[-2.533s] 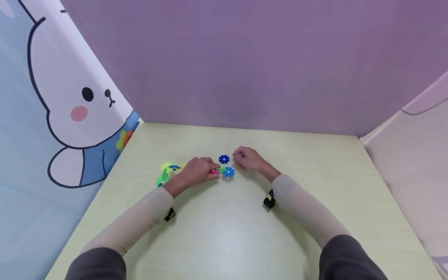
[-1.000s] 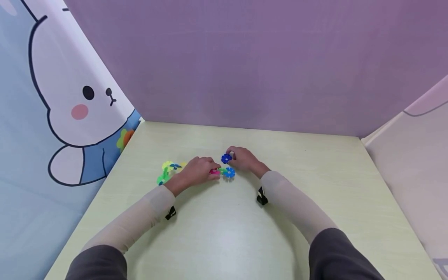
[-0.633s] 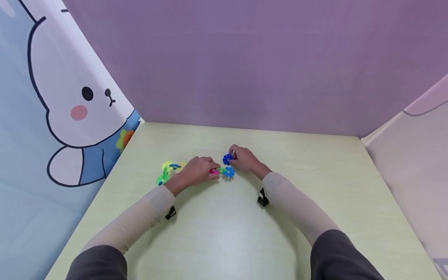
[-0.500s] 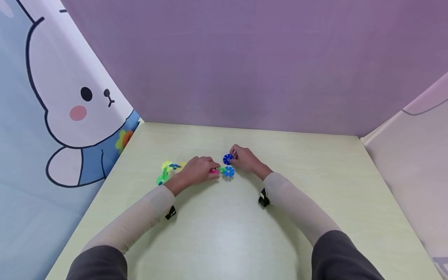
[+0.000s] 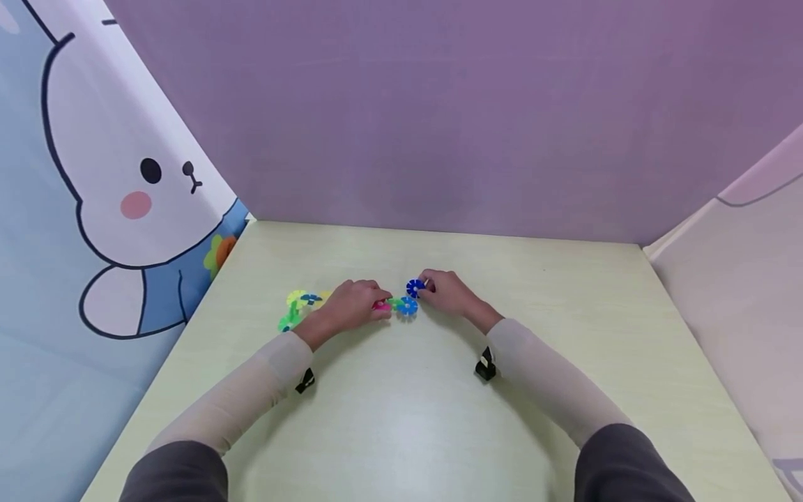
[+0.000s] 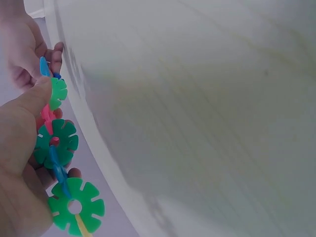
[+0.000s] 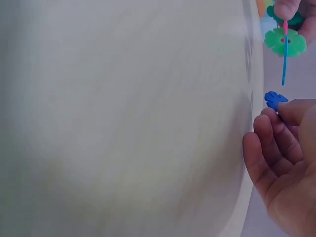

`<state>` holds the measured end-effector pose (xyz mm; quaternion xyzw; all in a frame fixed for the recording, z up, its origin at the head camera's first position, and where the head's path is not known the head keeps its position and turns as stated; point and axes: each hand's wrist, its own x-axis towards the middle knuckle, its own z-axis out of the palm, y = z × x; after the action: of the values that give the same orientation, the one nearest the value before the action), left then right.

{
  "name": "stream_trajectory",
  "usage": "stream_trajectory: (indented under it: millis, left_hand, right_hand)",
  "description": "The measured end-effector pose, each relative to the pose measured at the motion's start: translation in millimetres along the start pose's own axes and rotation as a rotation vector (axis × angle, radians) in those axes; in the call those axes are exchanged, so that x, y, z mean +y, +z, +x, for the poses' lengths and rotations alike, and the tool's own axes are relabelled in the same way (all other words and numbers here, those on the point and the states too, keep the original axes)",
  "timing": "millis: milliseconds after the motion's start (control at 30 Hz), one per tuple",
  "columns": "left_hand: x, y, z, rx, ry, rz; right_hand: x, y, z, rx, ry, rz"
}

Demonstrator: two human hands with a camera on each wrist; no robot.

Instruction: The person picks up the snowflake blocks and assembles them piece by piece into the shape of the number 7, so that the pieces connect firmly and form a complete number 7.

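My left hand [image 5: 353,305] grips a chain of slotted plastic snowflake discs, with thumb and fingers at the pink disc [image 5: 380,305]. Along the chain in the left wrist view are a teal-green disc [image 6: 66,140], a blue one [image 6: 59,173] and a bright green one [image 6: 89,203]. At the chain's right end, a light blue disc [image 5: 408,306] stands beyond a green disc [image 7: 291,43]. My right hand [image 5: 448,291] pinches a dark blue disc [image 7: 274,100] between thumb and fingertip. A small gap separates it from the light blue disc in the right wrist view.
The chain's far end, with a yellow disc [image 5: 296,298] and a green disc [image 5: 290,318], curves out left of my left hand. Beneath is a pale wooden table [image 5: 401,404]. A purple wall [image 5: 439,125] rises behind it, with printed cloth at the left.
My right hand, earlier beside the dark blue disc without touching it, has taken hold of it and shifted slightly right with it. My left hand keeps its grip in nearly the same place.
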<state>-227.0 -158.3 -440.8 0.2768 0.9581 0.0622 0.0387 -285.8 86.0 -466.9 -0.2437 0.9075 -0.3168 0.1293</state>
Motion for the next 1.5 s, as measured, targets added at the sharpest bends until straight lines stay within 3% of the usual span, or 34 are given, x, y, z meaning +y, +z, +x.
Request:
stream_trajectory:
  millis: [267, 533, 1233, 1500]
  left_hand:
    - [-1.9, 1.3, 1.6, -0.007, -0.008, -0.001]
    - [-3.7, 0.8, 1.8, -0.013, -0.011, -0.004]
    - [-8.7, -2.4, 0.3, -0.002, -0.012, -0.013]
    - [-7.7, -2.3, 3.5, 0.007, 0.007, -0.013]
  right_hand:
    - [4, 1, -15.2, 0.001, -0.057, 0.004]
    - [3, -1, -25.8, -0.026, -0.061, 0.035]
    - [3, -5, -38.0, -0.027, -0.093, 0.005]
    - [0, -6, -38.4, 0.005, -0.129, -0.068]
